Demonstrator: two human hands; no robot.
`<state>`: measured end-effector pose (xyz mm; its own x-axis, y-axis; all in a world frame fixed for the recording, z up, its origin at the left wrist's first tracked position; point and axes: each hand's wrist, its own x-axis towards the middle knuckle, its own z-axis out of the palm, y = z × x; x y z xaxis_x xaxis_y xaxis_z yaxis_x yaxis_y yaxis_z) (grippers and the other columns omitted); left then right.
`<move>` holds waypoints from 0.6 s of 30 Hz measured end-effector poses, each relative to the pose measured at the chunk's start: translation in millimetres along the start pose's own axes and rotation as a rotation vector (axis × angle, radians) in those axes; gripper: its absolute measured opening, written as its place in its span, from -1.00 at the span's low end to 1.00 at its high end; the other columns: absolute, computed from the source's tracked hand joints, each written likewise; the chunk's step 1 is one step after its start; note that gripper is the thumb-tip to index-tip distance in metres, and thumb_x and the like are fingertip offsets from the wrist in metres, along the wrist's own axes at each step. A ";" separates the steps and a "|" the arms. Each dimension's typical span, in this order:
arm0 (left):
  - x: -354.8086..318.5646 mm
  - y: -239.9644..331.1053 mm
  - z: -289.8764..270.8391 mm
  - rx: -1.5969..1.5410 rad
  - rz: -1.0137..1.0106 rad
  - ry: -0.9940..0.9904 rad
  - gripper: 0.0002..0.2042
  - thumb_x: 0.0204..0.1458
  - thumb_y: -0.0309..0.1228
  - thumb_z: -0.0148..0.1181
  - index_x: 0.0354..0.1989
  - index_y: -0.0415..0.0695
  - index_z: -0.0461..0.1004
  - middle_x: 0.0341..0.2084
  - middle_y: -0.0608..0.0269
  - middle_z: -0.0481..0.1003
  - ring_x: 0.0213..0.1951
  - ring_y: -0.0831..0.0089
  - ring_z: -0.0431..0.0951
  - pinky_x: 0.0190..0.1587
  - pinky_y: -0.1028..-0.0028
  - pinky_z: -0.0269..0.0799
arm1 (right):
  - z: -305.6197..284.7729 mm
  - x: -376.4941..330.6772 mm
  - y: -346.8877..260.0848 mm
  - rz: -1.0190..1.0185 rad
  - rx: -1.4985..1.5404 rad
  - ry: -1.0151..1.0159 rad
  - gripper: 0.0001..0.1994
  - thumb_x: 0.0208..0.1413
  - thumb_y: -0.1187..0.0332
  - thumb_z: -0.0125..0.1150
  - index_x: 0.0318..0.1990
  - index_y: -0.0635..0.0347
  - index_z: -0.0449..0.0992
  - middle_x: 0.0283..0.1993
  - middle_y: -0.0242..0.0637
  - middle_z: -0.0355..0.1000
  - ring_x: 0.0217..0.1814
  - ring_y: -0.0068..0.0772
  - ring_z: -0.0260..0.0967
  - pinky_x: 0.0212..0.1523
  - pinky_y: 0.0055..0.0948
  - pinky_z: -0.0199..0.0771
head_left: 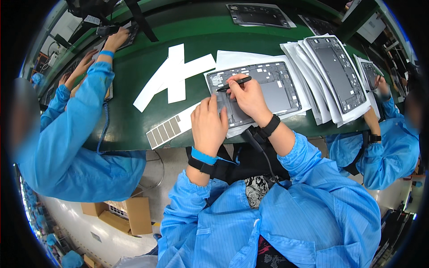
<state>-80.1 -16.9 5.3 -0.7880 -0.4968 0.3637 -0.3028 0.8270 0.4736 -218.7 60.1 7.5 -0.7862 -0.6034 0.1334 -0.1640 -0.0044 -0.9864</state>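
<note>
A dark grey tablet back housing point(273, 94) lies before me on white sheets, with small white pieces stuck along its inside. In my right hand point(250, 99) is a slim black pen-shaped tool point(241, 81); its tip points at the housing's upper left part. My left hand point(208, 123) rests at the housing's left edge, fingers stretched forward and thumb apart. Whether anything small lies under those fingertips is hidden. Beside that hand is a white backing strip point(154, 142) bearing several grey rectangular stickers.
Blank white strips point(175, 73) lie crossed on the green table point(120, 118). To the right stands a stack of housings point(337, 73) interleaved with white sheets. Another housing point(258, 15) lies at the back. Co-workers in blue sleeves point(87, 120) work at both sides. A cardboard box point(138, 214) sits on the floor.
</note>
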 end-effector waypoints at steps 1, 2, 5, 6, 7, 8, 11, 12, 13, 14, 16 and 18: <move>3.8 -0.5 0.7 0.001 0.000 -0.002 -0.58 0.07 -0.35 0.18 0.07 -0.33 0.43 -0.06 0.01 0.47 0.00 0.10 0.45 0.08 0.17 0.31 | -0.6 0.1 -1.4 0.018 -0.006 -0.014 -0.82 0.22 0.38 0.11 -0.20 0.36 0.53 -0.46 -0.29 0.51 -0.45 -0.57 0.46 -0.42 -0.57 0.43; 7.6 -0.8 1.6 0.038 0.014 -0.001 -0.57 0.07 -0.35 0.19 0.09 -0.32 0.43 -0.08 0.03 0.47 -0.01 0.12 0.46 0.05 0.18 0.33 | -1.3 0.2 -2.7 0.038 -0.018 -0.026 -0.84 0.24 0.43 0.10 -0.19 0.37 0.51 -0.43 -0.32 0.48 -0.41 -0.60 0.44 -0.41 -0.61 0.41; 15.3 -1.0 3.4 0.098 0.034 -0.006 -0.56 0.07 -0.34 0.19 0.10 -0.30 0.43 -0.12 0.07 0.46 -0.05 0.15 0.46 -0.01 0.21 0.35 | -2.9 0.5 -4.6 0.047 -0.007 -0.044 -0.84 0.24 0.42 0.10 -0.19 0.37 0.51 -0.43 -0.32 0.48 -0.42 -0.60 0.44 -0.41 -0.61 0.42; 16.4 -0.8 4.1 0.120 0.030 -0.026 -0.56 0.07 -0.33 0.19 0.10 -0.30 0.44 -0.15 0.09 0.46 -0.08 0.16 0.46 -0.04 0.22 0.36 | -3.0 0.5 -3.8 0.043 -0.001 -0.035 -0.84 0.24 0.42 0.10 -0.19 0.37 0.51 -0.43 -0.32 0.48 -0.42 -0.60 0.44 -0.41 -0.61 0.42; 17.0 -0.6 4.8 0.120 0.041 -0.015 -0.56 0.07 -0.33 0.19 0.10 -0.30 0.44 -0.15 0.09 0.46 -0.08 0.16 0.46 -0.04 0.22 0.36 | -2.8 0.6 -2.5 0.050 0.001 -0.035 -0.84 0.24 0.42 0.10 -0.19 0.37 0.51 -0.42 -0.32 0.48 -0.42 -0.60 0.44 -0.41 -0.61 0.42; 17.0 -0.2 5.6 0.134 0.054 0.003 -0.56 0.07 -0.30 0.20 0.08 -0.30 0.46 -0.19 0.11 0.45 -0.10 0.18 0.45 -0.07 0.22 0.36 | -2.7 0.6 -0.9 0.038 0.007 -0.037 -0.84 0.24 0.42 0.10 -0.19 0.37 0.51 -0.42 -0.33 0.48 -0.42 -0.60 0.44 -0.41 -0.61 0.42; 16.6 1.9 7.6 0.160 0.049 0.017 -0.58 0.08 -0.26 0.20 0.05 -0.28 0.49 -0.23 0.13 0.45 -0.14 0.17 0.45 -0.12 0.22 0.36 | -0.5 1.0 2.3 0.025 0.044 -0.028 -0.83 0.25 0.41 0.11 -0.18 0.37 0.51 -0.41 -0.31 0.49 -0.43 -0.61 0.43 -0.43 -0.60 0.41; 17.0 2.6 7.2 0.161 0.045 0.015 -0.60 0.09 -0.25 0.20 0.03 -0.26 0.51 -0.23 0.12 0.45 -0.14 0.16 0.45 -0.14 0.22 0.37 | 1.2 1.2 1.3 0.041 0.045 -0.045 -0.83 0.25 0.41 0.11 -0.18 0.37 0.51 -0.41 -0.31 0.49 -0.43 -0.61 0.43 -0.43 -0.60 0.41; 18.3 3.9 6.9 0.178 0.014 -0.006 -0.60 0.10 -0.22 0.20 0.03 -0.22 0.52 -0.24 0.14 0.44 -0.15 0.17 0.44 -0.15 0.21 0.36 | 0.5 1.5 -1.5 0.008 0.089 0.044 -0.82 0.24 0.38 0.13 -0.21 0.36 0.53 -0.45 -0.31 0.50 -0.46 -0.61 0.43 -0.45 -0.59 0.41; 18.1 4.7 4.9 0.187 0.012 0.014 -0.60 0.10 -0.22 0.20 0.03 -0.22 0.52 -0.24 0.14 0.44 -0.15 0.17 0.44 -0.15 0.21 0.36 | 0.6 1.7 -5.3 0.035 0.106 0.146 -0.81 0.23 0.35 0.15 -0.24 0.35 0.54 -0.49 -0.31 0.51 -0.49 -0.61 0.44 -0.47 -0.57 0.40; 18.8 5.8 0.4 0.165 -0.022 -0.033 -0.61 0.11 -0.19 0.20 0.02 -0.18 0.53 -0.24 0.16 0.44 -0.15 0.20 0.44 -0.15 0.21 0.34 | 1.0 1.2 -16.2 -0.105 0.162 0.191 -0.80 0.26 0.34 0.14 -0.23 0.34 0.53 -0.46 -0.33 0.51 -0.48 -0.64 0.41 -0.47 -0.59 0.39; 11.5 5.3 -7.9 0.125 -0.025 -0.035 -0.52 0.09 -0.14 0.20 0.08 -0.23 0.48 -0.19 0.11 0.44 -0.09 0.15 0.42 -0.08 0.17 0.32 | 4.1 -3.2 -29.0 -0.006 0.170 0.156 -0.81 0.27 0.35 0.13 -0.22 0.33 0.51 -0.44 -0.33 0.51 -0.48 -0.66 0.40 -0.47 -0.60 0.38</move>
<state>-86.5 -20.3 18.3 -0.7970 -0.5098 0.3238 -0.3851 0.8420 0.3778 -209.0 58.9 35.3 -0.8701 -0.4727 0.1398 -0.0767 -0.1504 -0.9856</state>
